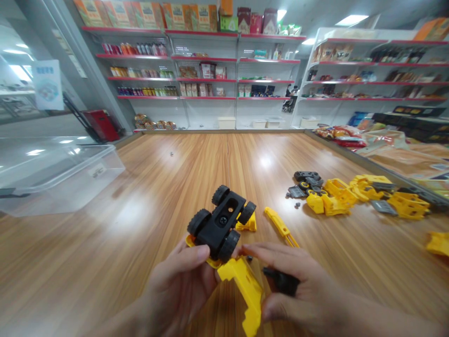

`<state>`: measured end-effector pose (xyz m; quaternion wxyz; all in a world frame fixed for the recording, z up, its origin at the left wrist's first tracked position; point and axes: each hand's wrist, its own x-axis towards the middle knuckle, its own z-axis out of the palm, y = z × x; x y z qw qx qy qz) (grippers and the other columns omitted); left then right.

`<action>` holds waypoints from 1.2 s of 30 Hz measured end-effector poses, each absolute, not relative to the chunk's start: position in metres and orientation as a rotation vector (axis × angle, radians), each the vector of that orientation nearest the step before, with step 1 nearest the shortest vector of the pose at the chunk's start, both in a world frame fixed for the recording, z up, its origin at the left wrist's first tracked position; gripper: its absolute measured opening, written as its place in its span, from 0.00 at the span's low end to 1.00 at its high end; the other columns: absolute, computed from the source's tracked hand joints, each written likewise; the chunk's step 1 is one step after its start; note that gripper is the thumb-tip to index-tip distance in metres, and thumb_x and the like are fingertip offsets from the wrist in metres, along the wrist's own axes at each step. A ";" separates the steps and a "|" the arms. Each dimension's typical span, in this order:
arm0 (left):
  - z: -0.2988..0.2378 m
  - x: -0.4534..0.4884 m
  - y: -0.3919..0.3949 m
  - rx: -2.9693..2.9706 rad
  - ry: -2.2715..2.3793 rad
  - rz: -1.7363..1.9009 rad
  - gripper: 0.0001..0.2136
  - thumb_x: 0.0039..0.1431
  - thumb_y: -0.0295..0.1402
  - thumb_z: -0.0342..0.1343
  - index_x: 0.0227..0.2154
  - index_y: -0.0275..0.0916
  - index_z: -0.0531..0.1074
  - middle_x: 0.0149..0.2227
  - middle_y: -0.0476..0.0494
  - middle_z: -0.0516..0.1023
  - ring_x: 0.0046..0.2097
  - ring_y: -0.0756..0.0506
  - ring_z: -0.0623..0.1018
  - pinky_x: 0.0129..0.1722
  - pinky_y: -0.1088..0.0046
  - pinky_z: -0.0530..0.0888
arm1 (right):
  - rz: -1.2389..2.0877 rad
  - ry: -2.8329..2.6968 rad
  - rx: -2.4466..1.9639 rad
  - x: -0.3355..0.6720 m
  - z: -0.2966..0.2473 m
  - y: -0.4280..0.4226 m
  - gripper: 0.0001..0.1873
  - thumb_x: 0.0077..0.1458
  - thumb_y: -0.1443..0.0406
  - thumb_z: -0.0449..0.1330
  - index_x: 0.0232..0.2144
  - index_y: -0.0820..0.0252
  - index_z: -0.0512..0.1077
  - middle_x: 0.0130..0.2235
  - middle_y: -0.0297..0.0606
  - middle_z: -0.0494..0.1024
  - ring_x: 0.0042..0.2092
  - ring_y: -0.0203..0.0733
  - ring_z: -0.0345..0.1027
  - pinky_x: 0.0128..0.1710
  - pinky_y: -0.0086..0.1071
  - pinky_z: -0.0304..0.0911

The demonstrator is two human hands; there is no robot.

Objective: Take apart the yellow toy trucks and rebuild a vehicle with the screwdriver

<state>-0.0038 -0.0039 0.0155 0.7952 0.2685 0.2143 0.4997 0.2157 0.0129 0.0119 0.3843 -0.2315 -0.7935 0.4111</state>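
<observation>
My left hand (185, 276) grips a toy truck (224, 220) turned wheels-up, thumb pressed on its black underside. Four-wheeled and black below, it shows a screw in a recess and some yellow at its lower end. A curved yellow plastic arm (245, 290) hangs below the truck, between my hands; whether it is joined on is unclear. My right hand (298, 285) is curled around a small black piece (282, 281), its kind partly hidden by the fingers. Its fingertips come close to the truck's near wheel. Beyond lie a yellow slotted bar (280, 224) and a small yellow part (248, 223).
Several yellow and black toy parts (336, 196) lie in a group at the right, with another yellow part (438, 242) at the right edge. A clear plastic bin (70, 182) stands left. Stocked shelves (206, 58) rise behind the wooden table (157, 196).
</observation>
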 end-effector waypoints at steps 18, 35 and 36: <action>0.009 -0.003 -0.005 0.586 0.462 1.022 0.15 0.57 0.30 0.53 0.47 0.35 0.73 0.38 0.39 0.79 0.44 0.41 0.78 0.47 0.63 0.73 | 0.872 -2.155 -0.587 0.213 0.018 0.012 0.28 0.42 0.60 0.74 0.46 0.61 0.74 0.47 0.46 0.75 0.49 0.44 0.70 0.50 0.32 0.67; 0.015 -0.015 0.011 0.583 0.582 1.161 0.16 0.56 0.32 0.58 0.49 0.38 0.71 0.51 0.36 0.76 0.54 0.36 0.75 0.49 0.62 0.77 | 0.635 -1.868 -0.897 0.223 0.014 0.016 0.21 0.46 0.55 0.67 0.42 0.56 0.72 0.38 0.39 0.78 0.38 0.43 0.73 0.37 0.32 0.69; 0.016 -0.015 0.012 0.568 0.584 1.175 0.18 0.56 0.40 0.59 0.48 0.37 0.72 0.50 0.35 0.77 0.52 0.36 0.76 0.48 0.61 0.77 | 0.616 -1.846 -0.952 0.224 0.014 0.017 0.20 0.47 0.57 0.66 0.42 0.56 0.72 0.39 0.39 0.78 0.38 0.43 0.73 0.36 0.32 0.69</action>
